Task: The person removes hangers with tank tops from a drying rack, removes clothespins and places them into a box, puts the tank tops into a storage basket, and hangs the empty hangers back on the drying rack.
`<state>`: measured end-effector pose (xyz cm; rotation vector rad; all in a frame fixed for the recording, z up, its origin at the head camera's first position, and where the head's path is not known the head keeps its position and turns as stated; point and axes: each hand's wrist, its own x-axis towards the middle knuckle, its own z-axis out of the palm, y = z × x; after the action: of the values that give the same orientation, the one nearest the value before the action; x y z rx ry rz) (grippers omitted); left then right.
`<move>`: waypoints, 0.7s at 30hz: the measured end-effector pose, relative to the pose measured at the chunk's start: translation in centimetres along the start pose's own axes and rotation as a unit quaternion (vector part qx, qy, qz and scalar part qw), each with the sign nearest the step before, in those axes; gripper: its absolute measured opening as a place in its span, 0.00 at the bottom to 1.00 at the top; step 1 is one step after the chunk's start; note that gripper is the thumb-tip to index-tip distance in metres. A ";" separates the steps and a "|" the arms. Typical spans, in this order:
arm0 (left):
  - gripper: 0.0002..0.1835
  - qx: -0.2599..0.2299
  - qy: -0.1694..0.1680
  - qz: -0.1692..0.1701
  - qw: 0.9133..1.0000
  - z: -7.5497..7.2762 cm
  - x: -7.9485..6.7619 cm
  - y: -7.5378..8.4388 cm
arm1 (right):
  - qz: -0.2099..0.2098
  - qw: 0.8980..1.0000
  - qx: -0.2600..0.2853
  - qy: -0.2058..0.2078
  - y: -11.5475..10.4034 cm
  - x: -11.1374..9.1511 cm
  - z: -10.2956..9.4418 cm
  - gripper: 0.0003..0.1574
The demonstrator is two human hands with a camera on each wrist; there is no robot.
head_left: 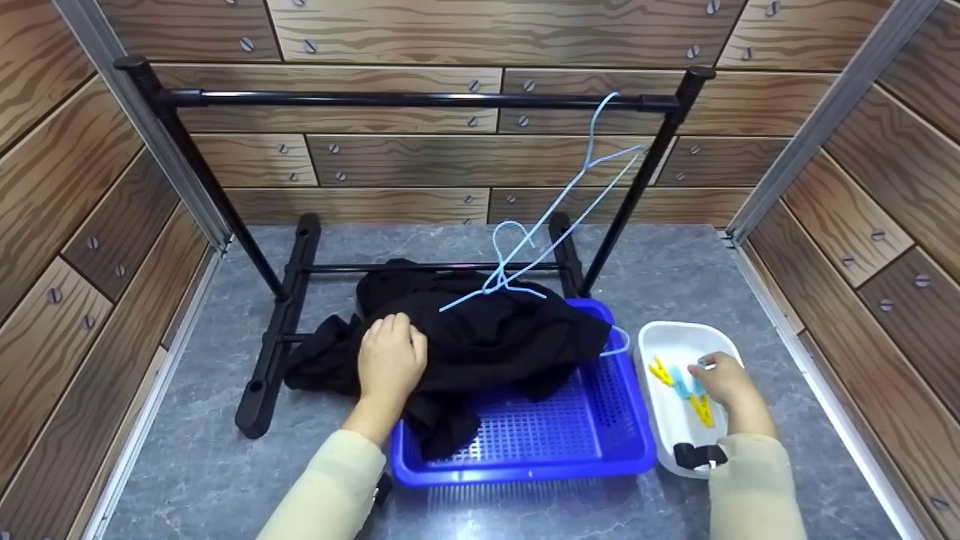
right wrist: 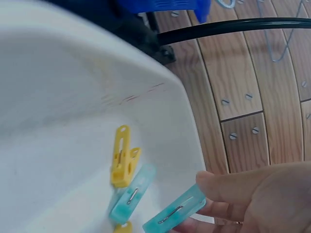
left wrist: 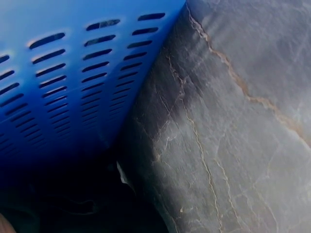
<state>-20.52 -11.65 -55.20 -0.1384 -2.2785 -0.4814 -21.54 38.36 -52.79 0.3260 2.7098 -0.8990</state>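
Note:
My left hand [head_left: 390, 361] grips a black garment [head_left: 495, 337], its fingers curled into the cloth. The garment is bunched over the blue basket [head_left: 525, 474] and spills past its left side. A light blue hanger [head_left: 501, 259] pokes up out of the cloth. My right hand [head_left: 724, 381] is over the white tray [head_left: 679, 327]. In the right wrist view its thumb and fingers pinch a teal clothespin [right wrist: 176, 209]. Another teal clothespin [right wrist: 133, 193] and a yellow clothespin [right wrist: 124, 158] lie in the tray beside it.
A black clothes rack [head_left: 420, 99] stands behind the basket. Another light blue hanger [head_left: 592, 146] hangs at the right end of its top bar. Black items [head_left: 694, 455] lie at the tray's near end. Wood-patterned walls [head_left: 847, 225] enclose the grey floor [head_left: 187, 405].

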 end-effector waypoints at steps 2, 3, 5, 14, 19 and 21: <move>0.09 0.000 0.001 0.000 1.000 0.0 0.0 0.0 | 0.000 1.000 -0.009 0.000 0.1 0.2 0.1 0.29; 0.09 0.000 0.003 0.001 1.000 0.0 0.0 0.0 | 0.000 1.000 -0.013 -0.002 0.2 0.3 0.2 0.29; 0.09 0.000 0.004 0.001 1.000 0.0 0.0 -0.1 | 0.004 1.000 -0.018 -0.006 0.4 0.4 0.3 0.29; 0.09 0.004 0.005 -0.001 1.000 0.1 0.0 -0.2 | 0.019 0.999 -0.027 -0.027 0.7 1.1 0.3 0.31; 0.09 0.002 0.000 -0.004 1.000 0.1 -0.1 -0.1 | 0.020 0.999 -0.036 -0.033 0.8 1.3 0.3 0.33; 0.09 0.002 0.000 -0.006 1.000 0.1 -0.1 0.0 | 0.019 0.999 -0.033 -0.036 0.8 1.3 0.2 0.33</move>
<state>-20.57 -11.63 -55.34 -0.1233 -2.2807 -0.4836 -22.47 38.99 -53.81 0.3249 2.6518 -0.7930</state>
